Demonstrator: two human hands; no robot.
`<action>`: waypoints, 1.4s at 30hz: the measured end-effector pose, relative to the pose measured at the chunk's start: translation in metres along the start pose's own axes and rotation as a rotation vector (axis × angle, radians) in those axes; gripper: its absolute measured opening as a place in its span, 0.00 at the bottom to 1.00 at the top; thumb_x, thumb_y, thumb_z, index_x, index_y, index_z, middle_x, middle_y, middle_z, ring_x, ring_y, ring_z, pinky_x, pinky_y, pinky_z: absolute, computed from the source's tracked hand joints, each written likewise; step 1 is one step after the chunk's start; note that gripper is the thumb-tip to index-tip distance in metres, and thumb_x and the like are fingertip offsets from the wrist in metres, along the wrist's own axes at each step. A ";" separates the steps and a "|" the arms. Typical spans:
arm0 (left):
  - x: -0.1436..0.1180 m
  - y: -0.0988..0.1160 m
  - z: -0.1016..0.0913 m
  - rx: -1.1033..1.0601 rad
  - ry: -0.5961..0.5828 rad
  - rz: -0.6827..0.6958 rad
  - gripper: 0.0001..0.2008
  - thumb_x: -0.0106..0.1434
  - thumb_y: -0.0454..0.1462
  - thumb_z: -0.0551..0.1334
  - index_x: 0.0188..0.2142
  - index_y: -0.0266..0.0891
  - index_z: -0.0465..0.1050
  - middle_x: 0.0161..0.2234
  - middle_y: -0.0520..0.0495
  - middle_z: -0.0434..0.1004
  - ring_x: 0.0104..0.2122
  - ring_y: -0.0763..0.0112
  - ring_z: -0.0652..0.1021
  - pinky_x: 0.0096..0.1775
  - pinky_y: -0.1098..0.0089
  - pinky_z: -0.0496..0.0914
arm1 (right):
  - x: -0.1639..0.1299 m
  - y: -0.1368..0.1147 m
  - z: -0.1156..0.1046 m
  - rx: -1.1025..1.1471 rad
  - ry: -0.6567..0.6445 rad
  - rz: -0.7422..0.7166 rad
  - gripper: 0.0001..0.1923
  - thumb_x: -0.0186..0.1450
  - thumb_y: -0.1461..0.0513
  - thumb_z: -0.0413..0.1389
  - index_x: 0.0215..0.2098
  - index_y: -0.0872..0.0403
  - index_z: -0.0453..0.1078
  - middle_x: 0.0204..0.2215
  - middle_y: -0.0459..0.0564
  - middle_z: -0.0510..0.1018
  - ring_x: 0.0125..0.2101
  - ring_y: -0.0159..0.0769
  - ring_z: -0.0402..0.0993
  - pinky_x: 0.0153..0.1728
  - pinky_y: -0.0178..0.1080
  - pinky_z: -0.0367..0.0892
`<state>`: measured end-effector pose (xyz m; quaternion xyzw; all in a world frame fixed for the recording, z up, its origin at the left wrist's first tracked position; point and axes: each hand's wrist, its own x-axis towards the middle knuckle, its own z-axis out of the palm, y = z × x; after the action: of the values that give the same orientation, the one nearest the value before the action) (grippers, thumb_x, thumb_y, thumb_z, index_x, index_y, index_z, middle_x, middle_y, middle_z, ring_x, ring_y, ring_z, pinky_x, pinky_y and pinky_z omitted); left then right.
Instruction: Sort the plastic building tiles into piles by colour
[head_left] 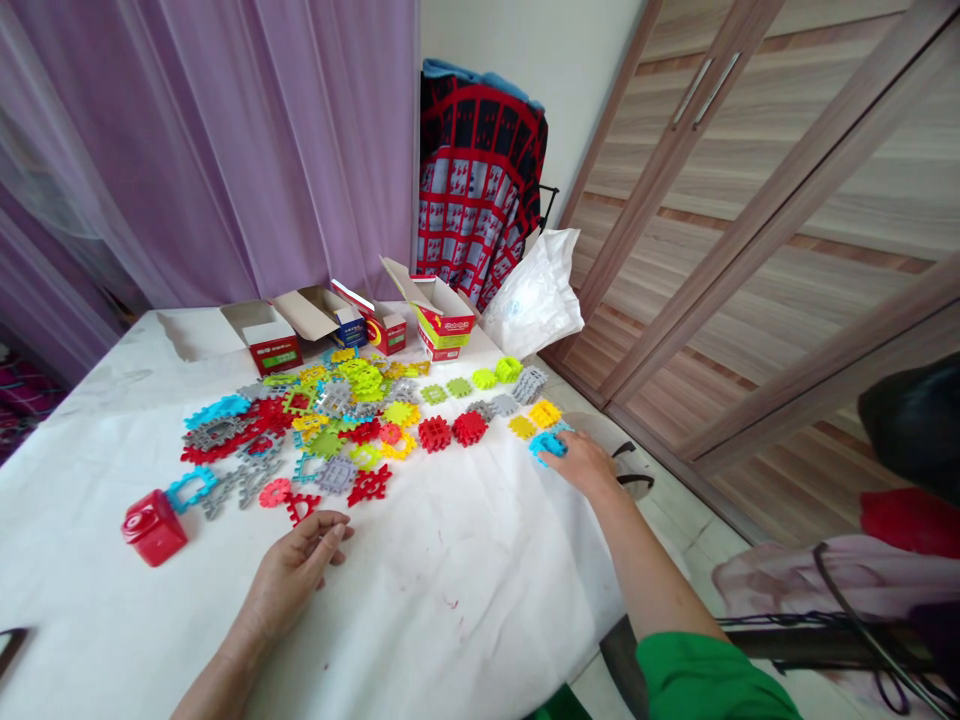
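Note:
At the table's right edge, my right hand (585,462) is closed on a blue toothed plastic block (548,447), with its fingertips partly hidden. Just behind it lie a yellow toothed piece (522,428) and a yellow block (545,413). My left hand (304,555) rests near the front of the heap, loosely curled with thumb and fingers apart and nothing in it. Closest to those fingers is a red toothed piece (302,508). Two red toothed blocks, one of them (435,434) further left, sit between the heap and the right-hand pieces.
A heap of colourful gear-like pieces (335,398) covers the table's middle left. Opened cardboard boxes (276,356) line the back edge, beside a white plastic bag (534,300). A red box-shaped container (154,528) stands at left. Wooden wardrobe doors (810,250) rise on the right.

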<state>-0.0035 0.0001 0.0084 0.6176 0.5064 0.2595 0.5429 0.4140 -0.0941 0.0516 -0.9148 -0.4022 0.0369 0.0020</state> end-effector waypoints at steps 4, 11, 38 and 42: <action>0.000 -0.001 0.000 -0.009 0.001 0.010 0.29 0.48 0.60 0.61 0.37 0.40 0.71 0.34 0.42 0.81 0.26 0.66 0.77 0.19 0.72 0.67 | 0.001 0.000 0.000 0.019 0.005 -0.003 0.28 0.60 0.44 0.52 0.52 0.50 0.69 0.49 0.56 0.72 0.46 0.47 0.73 0.42 0.43 0.65; 0.000 0.000 0.001 -0.024 0.007 0.009 0.27 0.48 0.59 0.62 0.37 0.40 0.72 0.33 0.43 0.81 0.26 0.67 0.77 0.19 0.73 0.66 | -0.001 -0.001 0.001 0.002 0.024 -0.038 0.27 0.61 0.44 0.52 0.50 0.51 0.70 0.47 0.56 0.73 0.43 0.46 0.73 0.40 0.42 0.65; 0.013 -0.010 -0.033 -0.104 0.504 0.112 0.25 0.53 0.57 0.60 0.36 0.38 0.70 0.26 0.48 0.77 0.21 0.71 0.76 0.18 0.75 0.64 | -0.096 -0.264 0.048 0.382 0.141 -0.931 0.16 0.61 0.56 0.58 0.47 0.49 0.70 0.45 0.52 0.75 0.48 0.44 0.66 0.48 0.45 0.61; 0.016 -0.020 -0.031 0.031 0.527 0.193 0.21 0.58 0.53 0.57 0.39 0.39 0.72 0.30 0.48 0.80 0.28 0.68 0.79 0.27 0.72 0.71 | -0.102 -0.263 0.049 0.368 0.131 -0.981 0.13 0.61 0.60 0.57 0.45 0.49 0.72 0.44 0.49 0.76 0.47 0.42 0.66 0.47 0.44 0.60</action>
<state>-0.0317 0.0255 -0.0056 0.5824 0.5731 0.4537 0.3557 0.1479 0.0075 0.0183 -0.6039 -0.7691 0.0445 0.2046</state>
